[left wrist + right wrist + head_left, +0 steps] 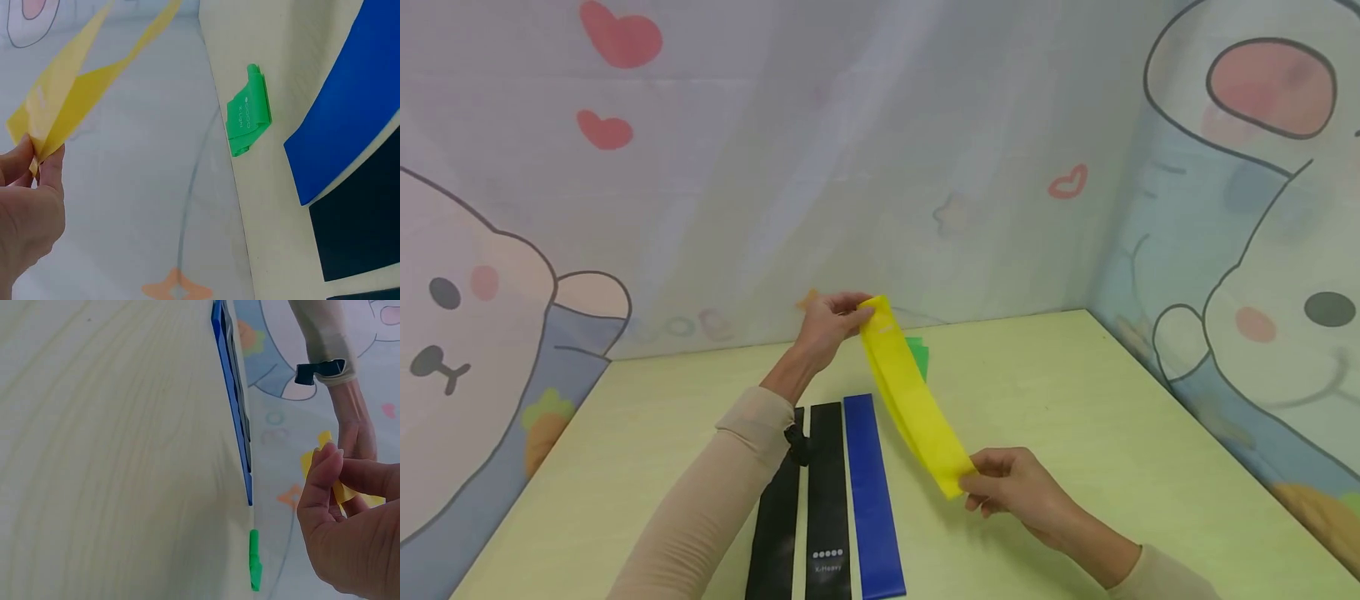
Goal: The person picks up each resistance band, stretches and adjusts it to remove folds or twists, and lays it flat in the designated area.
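A yellow resistance band (913, 392) is stretched out flat between both hands above the table, slanting from upper left to lower right. My left hand (829, 329) pinches its far end between thumb and fingers; in the left wrist view the loop's two layers part slightly beyond the left hand (37, 200). The near end is pinched by my right hand (1018, 496). In the right wrist view the right hand (350, 512) covers most of the band. Behind the yellow band lies a folded green band (247, 115), printed "X-Light".
A blue band (874, 500) lies flat on the table (1112, 417), left of the yellow one. Beside it are a black band (827, 492) marked "X-Heavy" and another black band (778, 517), partly under the left forearm. A printed curtain (850, 167) stands behind the table.
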A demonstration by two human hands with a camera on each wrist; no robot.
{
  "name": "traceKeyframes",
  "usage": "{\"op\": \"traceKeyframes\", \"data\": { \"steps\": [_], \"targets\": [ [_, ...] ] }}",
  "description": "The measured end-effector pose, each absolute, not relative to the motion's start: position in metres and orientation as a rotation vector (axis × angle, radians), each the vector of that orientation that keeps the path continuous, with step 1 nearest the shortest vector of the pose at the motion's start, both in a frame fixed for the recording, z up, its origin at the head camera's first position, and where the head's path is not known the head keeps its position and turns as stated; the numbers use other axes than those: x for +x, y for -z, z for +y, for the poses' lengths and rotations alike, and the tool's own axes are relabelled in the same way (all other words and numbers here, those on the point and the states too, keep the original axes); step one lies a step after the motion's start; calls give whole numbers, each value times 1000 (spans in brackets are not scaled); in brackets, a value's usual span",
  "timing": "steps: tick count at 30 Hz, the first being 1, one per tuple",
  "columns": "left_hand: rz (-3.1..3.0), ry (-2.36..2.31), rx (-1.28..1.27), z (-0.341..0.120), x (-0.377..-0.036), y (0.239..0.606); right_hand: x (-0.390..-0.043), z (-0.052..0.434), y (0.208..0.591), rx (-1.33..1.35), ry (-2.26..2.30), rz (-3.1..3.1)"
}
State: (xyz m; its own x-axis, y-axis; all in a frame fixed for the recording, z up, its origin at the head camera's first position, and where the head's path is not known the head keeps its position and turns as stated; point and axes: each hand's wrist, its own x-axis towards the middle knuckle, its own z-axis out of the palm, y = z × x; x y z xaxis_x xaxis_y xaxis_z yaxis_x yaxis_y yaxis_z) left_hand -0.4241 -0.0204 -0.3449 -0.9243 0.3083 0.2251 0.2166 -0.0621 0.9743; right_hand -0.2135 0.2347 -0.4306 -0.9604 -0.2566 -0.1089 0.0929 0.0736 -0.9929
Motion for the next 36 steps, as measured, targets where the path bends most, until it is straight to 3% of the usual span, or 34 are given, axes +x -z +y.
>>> {"op": "traceKeyframes", "data": {
  "steps": [36],
  "targets": [
    [1972,-2080,525,-29,-423,357,-207,228,435,-71,1960,2056]
  ]
}}
